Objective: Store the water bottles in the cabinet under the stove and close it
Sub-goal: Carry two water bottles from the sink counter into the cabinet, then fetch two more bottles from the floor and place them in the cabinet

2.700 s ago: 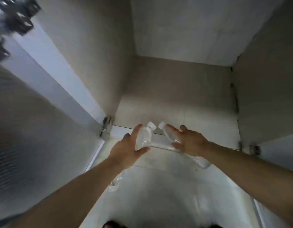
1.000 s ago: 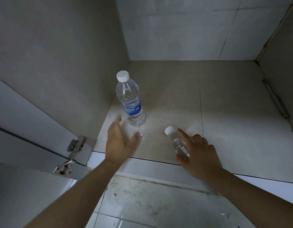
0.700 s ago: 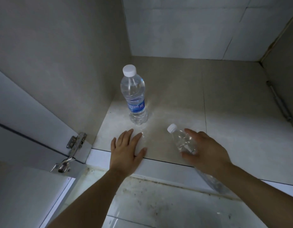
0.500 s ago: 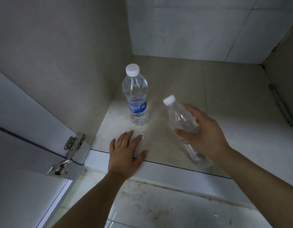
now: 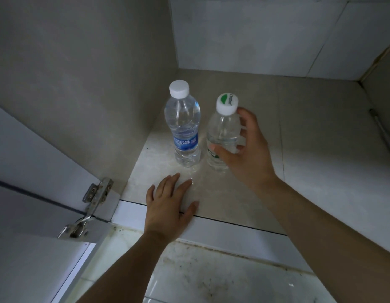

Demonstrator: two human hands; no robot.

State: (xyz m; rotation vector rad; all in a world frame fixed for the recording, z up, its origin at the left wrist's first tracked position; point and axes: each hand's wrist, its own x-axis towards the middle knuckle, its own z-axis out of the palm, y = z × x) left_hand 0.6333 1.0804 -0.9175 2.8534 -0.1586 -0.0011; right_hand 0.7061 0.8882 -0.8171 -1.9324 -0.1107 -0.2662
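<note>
Bottles stand upright, long axes vertical, at the cabinet floor's (image 5: 321, 162) left: blue-labelled bottle (image 5: 184, 125) free, green-capped bottle (image 5: 223, 132) just right of it, clasped by the right hand (image 5: 244, 149). Left hand (image 5: 167, 206), fingers spread flat on the near edge, is nearer the open door (image 5: 32, 248).

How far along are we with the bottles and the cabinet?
Done: the blue-label bottle stands upright on the cabinet floor near the left wall. In hand: the right hand grips the green-cap bottle, upright beside it. The left hand rests flat on the front edge. Left: let go, close the open door.
</note>
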